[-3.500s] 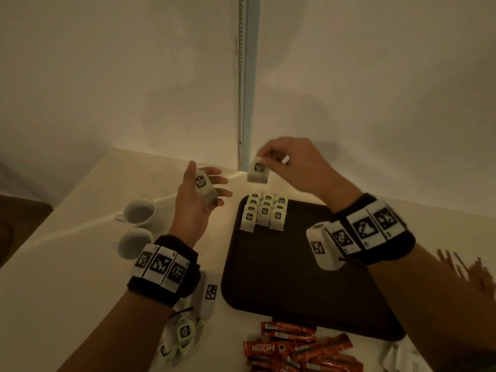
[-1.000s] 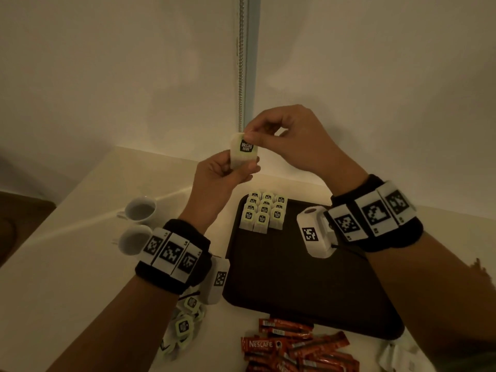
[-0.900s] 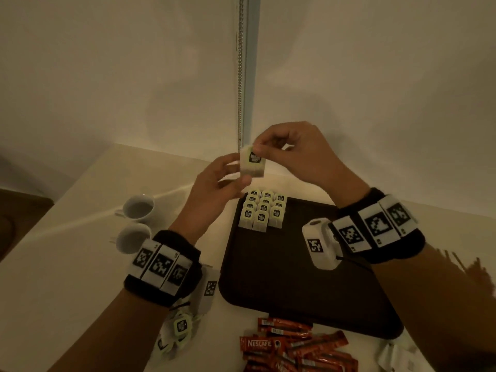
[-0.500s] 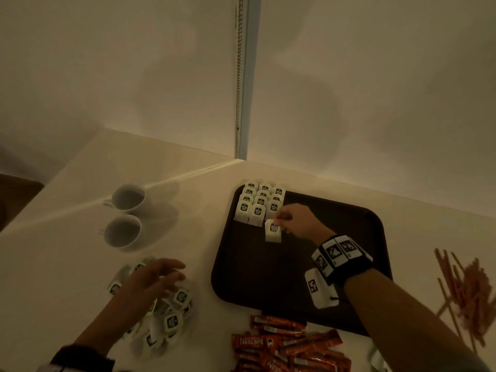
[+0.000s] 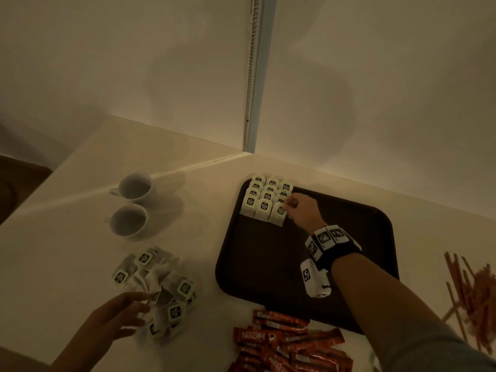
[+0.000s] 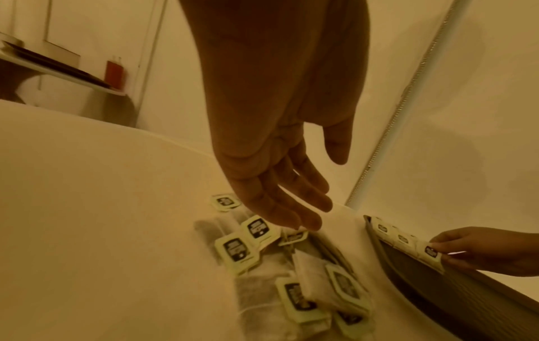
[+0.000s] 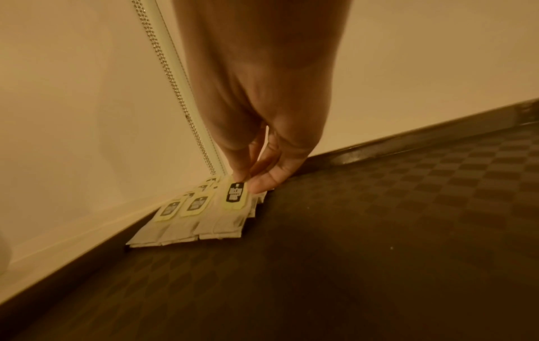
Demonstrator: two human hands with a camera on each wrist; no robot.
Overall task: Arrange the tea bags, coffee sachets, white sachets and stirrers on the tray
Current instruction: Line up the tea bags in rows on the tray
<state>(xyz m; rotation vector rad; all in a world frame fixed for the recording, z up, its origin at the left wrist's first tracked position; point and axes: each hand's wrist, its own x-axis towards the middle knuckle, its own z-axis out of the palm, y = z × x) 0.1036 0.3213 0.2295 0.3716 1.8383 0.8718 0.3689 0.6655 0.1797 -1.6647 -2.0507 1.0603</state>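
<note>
Cream-coloured, the desk [image 5: 67, 264] ran to a pale wall [image 5: 134, 63] at its far edge, where a white trim strip with a bead chain [image 5: 251, 63] hung down. On the right half of the desk lay the dark tray [image 5: 268, 264], its floor patterned in a faint checker in the right wrist view.

Reaching across the tray, the right hand [image 5: 302, 214] pinched the yellow-green tag of a tea bag [image 7: 230, 207] between thumb and fingers at the right end of the near row. That tea bag lay on the tray's far left corner, in a block of tea bags [image 5: 264, 201] set three across in overlapping rows, tags upward. A band with black-and-white markers [image 5: 328, 241] circled the right wrist.

Hovering low over the loose pile of tea bags [image 5: 158, 288] on the desk left of the tray, the left hand [image 5: 118, 315] had its fingers [image 6: 291, 207] straight and slightly spread, the tips just above the pile, gripping nothing.

Red coffee sachets [image 5: 290, 342] were heaped on the desk at the tray's near edge, and thin brown stirrers [image 5: 475, 291] lay scattered at the far right. Two white cups [image 5: 131, 202] stood left of the tray, beyond the loose pile.
</note>
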